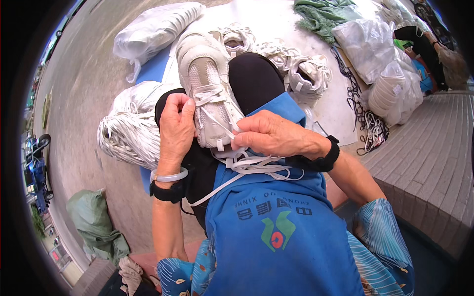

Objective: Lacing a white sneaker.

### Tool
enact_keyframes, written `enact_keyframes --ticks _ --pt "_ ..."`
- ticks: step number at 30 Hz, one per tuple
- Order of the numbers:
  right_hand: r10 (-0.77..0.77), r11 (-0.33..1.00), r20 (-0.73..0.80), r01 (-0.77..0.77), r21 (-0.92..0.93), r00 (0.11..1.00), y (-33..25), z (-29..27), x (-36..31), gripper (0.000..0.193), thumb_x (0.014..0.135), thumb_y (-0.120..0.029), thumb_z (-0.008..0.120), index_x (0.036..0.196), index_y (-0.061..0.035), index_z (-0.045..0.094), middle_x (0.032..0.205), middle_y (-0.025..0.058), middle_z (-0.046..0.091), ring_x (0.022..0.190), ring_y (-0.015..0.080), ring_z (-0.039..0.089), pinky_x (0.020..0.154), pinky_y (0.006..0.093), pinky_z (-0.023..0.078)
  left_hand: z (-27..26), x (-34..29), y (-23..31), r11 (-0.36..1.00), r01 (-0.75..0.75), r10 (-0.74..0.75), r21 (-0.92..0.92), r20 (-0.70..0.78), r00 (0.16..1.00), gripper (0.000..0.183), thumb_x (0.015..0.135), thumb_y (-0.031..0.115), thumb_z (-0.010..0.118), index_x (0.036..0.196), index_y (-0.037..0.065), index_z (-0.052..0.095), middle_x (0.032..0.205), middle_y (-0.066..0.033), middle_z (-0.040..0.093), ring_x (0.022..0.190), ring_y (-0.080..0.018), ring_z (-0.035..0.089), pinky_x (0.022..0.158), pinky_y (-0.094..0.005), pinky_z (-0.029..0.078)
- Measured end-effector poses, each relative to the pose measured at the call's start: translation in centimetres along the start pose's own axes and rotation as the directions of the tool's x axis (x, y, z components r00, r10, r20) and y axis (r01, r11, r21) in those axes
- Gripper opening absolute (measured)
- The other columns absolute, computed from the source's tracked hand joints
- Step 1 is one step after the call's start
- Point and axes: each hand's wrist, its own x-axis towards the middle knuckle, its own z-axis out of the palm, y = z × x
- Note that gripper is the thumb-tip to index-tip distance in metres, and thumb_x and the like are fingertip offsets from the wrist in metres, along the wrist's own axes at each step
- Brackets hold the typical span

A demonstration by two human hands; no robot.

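A white sneaker rests across my lap between my knees, its toe pointing away from me. Its upper part is laced with white lace. My left hand is at the sneaker's left edge, thumb and forefinger closed by the laces; what they pinch is hidden. With thumb and fingers my right hand pinches a white shoelace on the sneaker's right side. Several loose white laces lie in a heap on my blue apron, just below the shoe's heel.
A thick bundle of white laces lies left of my knee. Several white sneakers stand beyond my knees. Plastic bags of shoe parts lie far left and right. Dark laces trail near a grey ledge. Another person is far right.
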Motion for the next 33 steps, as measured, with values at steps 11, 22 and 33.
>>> enact_keyframes --ticks 11,22,33 --pt "-0.297 0.692 -0.105 0.138 -0.709 0.949 1.0 2.6 -0.3 0.017 0.091 -0.012 0.052 0.079 0.0002 0.056 0.077 0.0209 0.061 0.071 0.0373 0.062 0.065 0.0460 0.050 0.9 0.0 -0.1 0.984 -0.179 0.180 0.022 -0.106 0.978 0.020 0.097 0.020 0.064 0.096 0.001 0.058 0.075 0.0000 0.053 0.070 -0.0076 0.049 0.065 -0.0232 0.043" --pt "-0.293 0.637 0.044 0.229 -0.736 0.955 -0.3 10.1 0.8 0.013 0.081 -0.009 0.061 0.089 0.0001 0.057 0.068 0.0156 0.062 0.062 0.0334 0.065 0.058 0.0470 0.051 -1.1 -5.0 3.1 0.988 0.154 -0.152 0.022 0.360 0.920 0.036 0.101 0.033 0.056 0.094 -0.002 0.067 0.078 -0.0028 0.062 0.071 -0.0084 0.056 0.068 -0.0234 0.048" --pt "0.254 0.790 -0.249 -0.052 0.611 0.935 -0.9 5.6 2.1 0.026 0.101 -0.022 0.050 0.099 -0.0019 0.067 0.080 0.0064 0.065 0.072 0.0169 0.063 0.064 0.0316 0.050 1.0 -8.8 5.5 0.882 0.334 -0.022 -0.332 0.679 0.733 0.030 0.104 0.026 0.049 0.093 0.001 0.063 0.067 0.0009 0.051 0.057 -0.0056 0.048 0.050 -0.0200 0.042"
